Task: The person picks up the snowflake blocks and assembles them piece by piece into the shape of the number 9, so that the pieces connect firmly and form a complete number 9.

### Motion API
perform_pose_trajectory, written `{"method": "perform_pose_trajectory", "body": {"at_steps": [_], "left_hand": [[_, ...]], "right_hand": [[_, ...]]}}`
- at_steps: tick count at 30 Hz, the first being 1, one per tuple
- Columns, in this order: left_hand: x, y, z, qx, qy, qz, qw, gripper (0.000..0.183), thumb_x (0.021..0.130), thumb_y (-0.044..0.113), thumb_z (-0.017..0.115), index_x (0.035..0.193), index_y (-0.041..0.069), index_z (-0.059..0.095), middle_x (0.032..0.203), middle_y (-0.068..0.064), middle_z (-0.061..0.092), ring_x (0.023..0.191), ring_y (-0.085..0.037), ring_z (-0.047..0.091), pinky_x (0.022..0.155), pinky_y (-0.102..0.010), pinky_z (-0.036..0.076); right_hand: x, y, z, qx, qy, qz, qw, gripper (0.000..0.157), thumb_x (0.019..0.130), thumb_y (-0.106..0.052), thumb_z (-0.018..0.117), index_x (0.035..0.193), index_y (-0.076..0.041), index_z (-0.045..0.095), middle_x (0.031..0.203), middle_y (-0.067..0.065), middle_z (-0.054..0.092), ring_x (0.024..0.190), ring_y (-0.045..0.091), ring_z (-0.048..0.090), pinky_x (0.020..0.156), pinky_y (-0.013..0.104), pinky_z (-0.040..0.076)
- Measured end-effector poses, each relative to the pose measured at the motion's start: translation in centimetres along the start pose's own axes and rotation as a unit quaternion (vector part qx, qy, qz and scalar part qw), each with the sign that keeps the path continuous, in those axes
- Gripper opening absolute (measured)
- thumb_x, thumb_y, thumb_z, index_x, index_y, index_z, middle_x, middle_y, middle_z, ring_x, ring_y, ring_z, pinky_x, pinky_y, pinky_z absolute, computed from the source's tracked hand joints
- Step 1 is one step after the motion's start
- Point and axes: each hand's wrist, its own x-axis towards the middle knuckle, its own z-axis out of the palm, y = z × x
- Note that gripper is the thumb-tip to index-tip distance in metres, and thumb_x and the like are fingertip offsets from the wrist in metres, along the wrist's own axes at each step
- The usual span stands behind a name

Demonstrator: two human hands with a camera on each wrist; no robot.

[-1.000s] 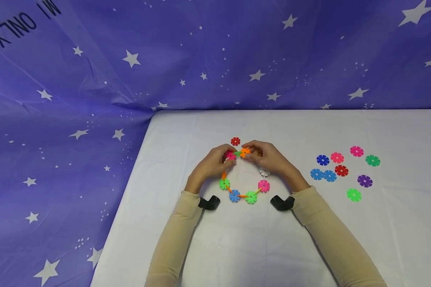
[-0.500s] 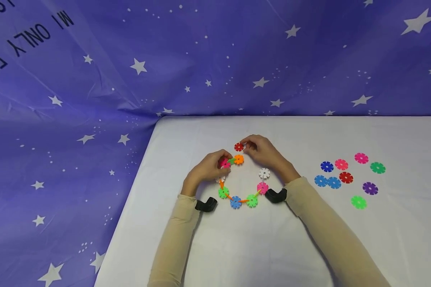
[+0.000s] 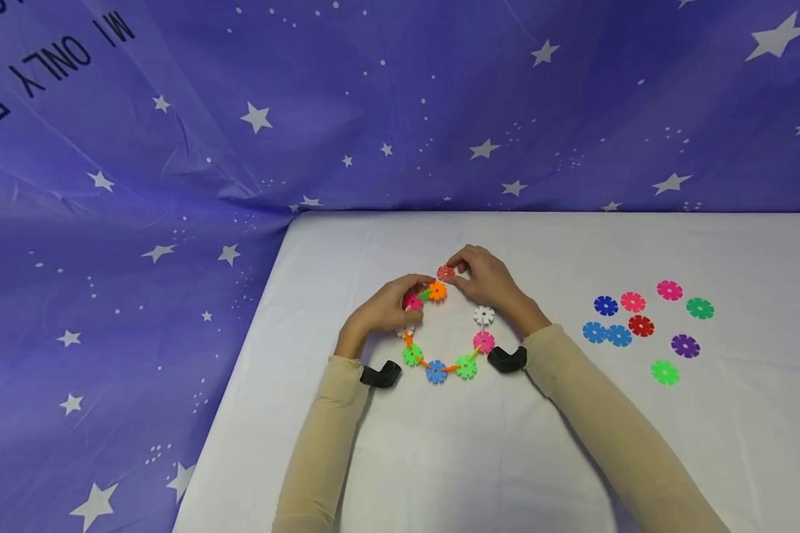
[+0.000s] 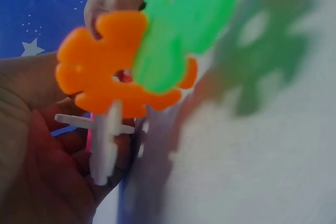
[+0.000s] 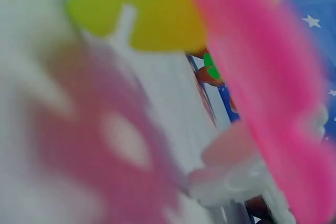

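An unclosed ring of linked, notched plastic snowflake discs lies on the white table. My left hand (image 3: 388, 305) grips its upper left part by a pink disc (image 3: 413, 302). An orange disc (image 3: 438, 291) forms that end, joined through a green disc (image 4: 191, 14). Above it, my right hand (image 3: 490, 277) pinches a loose red disc (image 3: 445, 272) by its right edge, apart from the orange one. The ring's other end is a white disc (image 3: 484, 315) below the right hand. Close and blurred, a pink disc (image 5: 262, 87) and a yellow-green disc (image 5: 142, 14) block most of the right wrist view.
Several loose discs lie to the right, among them a purple disc (image 3: 685, 346) and a light green disc (image 3: 664, 372). A purple star-printed cloth (image 3: 400, 104) stands behind and left of the table (image 3: 473, 459). Each wrist carries a black mount (image 3: 509, 360).
My right hand has let go of the orange disc, moved up to the red disc and now pinches it. The left hand keeps hold of the ring, whose orange end has shifted slightly left.
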Motion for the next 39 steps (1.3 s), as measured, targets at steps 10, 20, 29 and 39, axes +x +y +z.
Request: {"method": "perform_pose_trajectory", "body": {"at_steps": [10, 20, 29, 39], "left_hand": [[0.6, 0.1, 0.7, 0.009, 0.039, 0.015, 0.9991, 0.051, 0.088, 0.015, 0.073, 0.136, 0.009, 0.056, 0.12, -0.008, 0.063, 0.108, -0.019, 0.058, 0.098, -0.036, 0.046], [1.2, 0.8, 1.0, 0.016, 0.089, 0.023, 0.9957, 0.041, 0.088, 0.021, 0.074, 0.125, 0.007, 0.065, 0.115, -0.009, 0.068, 0.102, -0.02, 0.062, 0.094, -0.034, 0.049], [1.1, 1.3, 1.4, 0.013, 0.1, 0.026, 0.9945, 0.037, 0.089, 0.02, 0.073, 0.122, 0.005, 0.067, 0.113, -0.01, 0.069, 0.104, -0.021, 0.063, 0.096, -0.036, 0.049], [1.4, 1.4, 1.9, 0.011, 0.117, 0.028, 0.9927, 0.037, 0.088, 0.017, 0.074, 0.122, 0.004, 0.067, 0.11, -0.01, 0.069, 0.098, -0.02, 0.062, 0.091, -0.036, 0.05]], "right_hand": [[-2.7, -0.5, -1.3, 0.096, 0.06, 0.042, 0.993, 0.011, 0.09, -0.016, 0.071, 0.093, -0.006, 0.066, 0.083, 0.008, 0.06, 0.074, 0.019, 0.052, 0.068, 0.028, 0.041], [-5.3, -1.4, -1.9, 0.093, 0.067, -0.005, 0.993, 0.008, 0.088, -0.009, 0.07, 0.092, -0.006, 0.065, 0.072, 0.004, 0.06, 0.065, 0.015, 0.05, 0.061, 0.022, 0.038], [-5.5, -1.6, -1.4, 0.06, 0.052, -0.005, 0.997, 0.008, 0.088, -0.012, 0.071, 0.092, -0.008, 0.064, 0.072, 0.002, 0.058, 0.066, 0.015, 0.049, 0.062, 0.027, 0.037], [-5.7, -1.2, -1.3, 0.017, 0.045, -0.036, 0.998, 0.01, 0.091, -0.016, 0.068, 0.097, -0.009, 0.065, 0.075, 0.001, 0.063, 0.062, 0.013, 0.047, 0.059, 0.029, 0.038]]}}
